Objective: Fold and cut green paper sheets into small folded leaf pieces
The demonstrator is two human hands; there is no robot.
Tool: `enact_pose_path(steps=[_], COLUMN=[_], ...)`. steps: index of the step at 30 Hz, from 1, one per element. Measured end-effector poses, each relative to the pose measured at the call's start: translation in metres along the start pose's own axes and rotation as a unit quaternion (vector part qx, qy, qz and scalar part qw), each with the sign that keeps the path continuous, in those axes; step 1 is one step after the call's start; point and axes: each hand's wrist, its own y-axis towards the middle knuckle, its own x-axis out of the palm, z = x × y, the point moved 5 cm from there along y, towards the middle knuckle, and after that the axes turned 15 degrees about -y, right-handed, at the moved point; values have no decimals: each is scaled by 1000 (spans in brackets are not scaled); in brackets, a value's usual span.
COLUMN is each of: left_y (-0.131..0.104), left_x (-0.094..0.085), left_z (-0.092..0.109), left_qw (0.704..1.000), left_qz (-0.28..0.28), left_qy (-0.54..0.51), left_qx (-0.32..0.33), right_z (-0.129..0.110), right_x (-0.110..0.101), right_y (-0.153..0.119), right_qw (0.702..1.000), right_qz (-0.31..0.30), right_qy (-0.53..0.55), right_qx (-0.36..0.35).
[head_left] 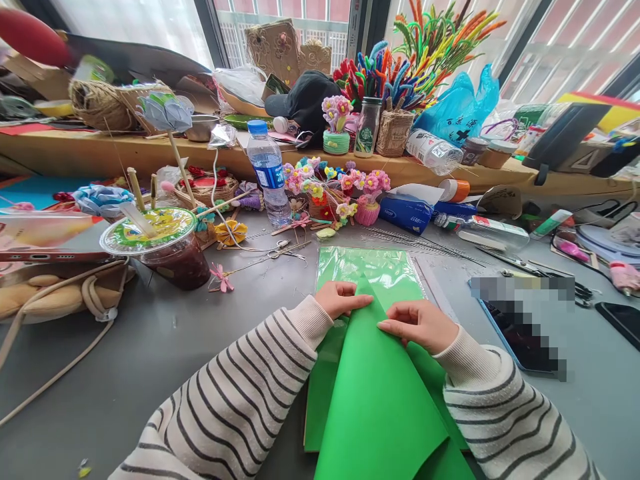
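A sheet of green paper (pixel 380 387), curled over on itself toward a pointed tip, lies in front of me between both hands. My left hand (pixel 340 299) pinches its left edge near the tip, thumb on top. On the opposite edge, slightly lower, my right hand (pixel 421 325) grips the paper between thumb and fingers. Beneath it rests a clear plastic sleeve (pixel 367 263) with more green paper in it, partly hidden by the curled sheet and my hands.
A lidded drink cup (pixel 173 250) and a water bottle (pixel 267 173) stand at the left and back. Small scissors (pixel 280 249) lie beyond my left hand, a phone (pixel 520 333) to the right. Crocheted flowers (pixel 345 187) and a shelf of pipe cleaners (pixel 390 77) fill the back.
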Motion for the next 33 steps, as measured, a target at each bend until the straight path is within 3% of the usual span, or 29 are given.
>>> enact_pose_path(steps=[7,18,33], left_y=[2,8,9], left_x=[-1,-14,-14], left_z=[-2,-5,-5], left_qw=[1000,993,994], left_qz=[-2,63,72], left_qy=[-1,-93,-87], left_qx=[-9,-24,-14], right_z=[2,8,8], right_x=[1,-2,-2], right_y=[2,-5,-5], right_qw=[1000,999,999], right_qz=[1,-29,-33], right_qy=[10,-11,5], right_qx=[14,42,41])
